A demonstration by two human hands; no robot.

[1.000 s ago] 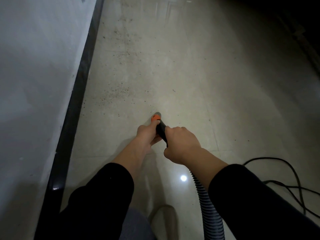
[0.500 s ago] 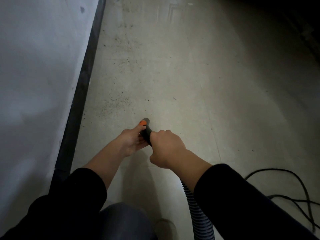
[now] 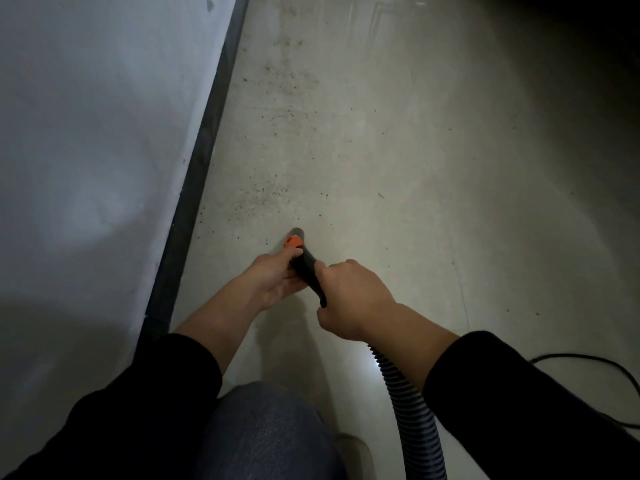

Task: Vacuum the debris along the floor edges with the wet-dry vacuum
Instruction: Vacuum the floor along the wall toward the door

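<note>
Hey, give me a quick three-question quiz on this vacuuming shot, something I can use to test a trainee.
1. True or false: the left hand and the right hand both hold the vacuum nozzle.
2. Where is the nearest debris patch? A) behind the person; B) just ahead of the nozzle tip, toward the dark baseboard; C) up on the wall.
3. Fill in: the ribbed hose trails back beneath the ___ forearm.

Key: 1 true; 2 B; 3 right.
</note>
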